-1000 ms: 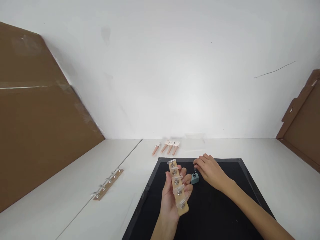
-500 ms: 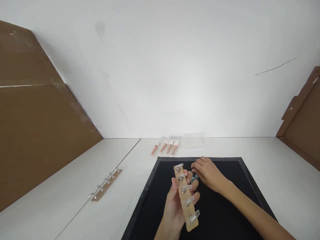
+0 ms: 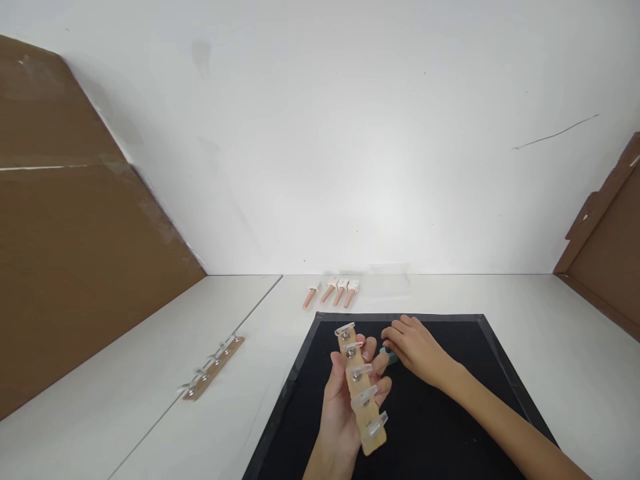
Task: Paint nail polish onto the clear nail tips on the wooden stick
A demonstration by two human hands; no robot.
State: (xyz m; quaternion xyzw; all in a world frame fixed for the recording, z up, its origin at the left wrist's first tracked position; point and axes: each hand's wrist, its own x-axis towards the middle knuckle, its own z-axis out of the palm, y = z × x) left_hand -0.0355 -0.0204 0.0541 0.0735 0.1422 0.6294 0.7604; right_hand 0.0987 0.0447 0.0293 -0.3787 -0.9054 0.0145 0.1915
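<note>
A wooden strip [image 3: 364, 407] rests upright and tilted in my left hand [image 3: 341, 407], whose thumb and fingers wrap round it. Several clear false nail tips [image 3: 362, 371] stand out from its face on round metal mounts. To the right, my right hand [image 3: 415, 343] is closed, with bent fingers pinched together over a small teal bottle-like object [image 3: 389, 357]. That object is partly hidden behind the fingers of both hands, and what the right fingertips grip does not show.
Both hands are above a black mat [image 3: 440, 427] with a grey border. Behind it lie several small white-and-pinkish brush-like pieces [image 3: 339, 293]. Another wooden strip with clear tips [image 3: 214, 370] lies on the white table at left. Brown cardboard panels [image 3: 90, 253] flank the sides.
My left hand has shifted slightly left with the wooden strip. The right hand has barely moved; a dark part seen under its fingers above the teal object is now covered.
</note>
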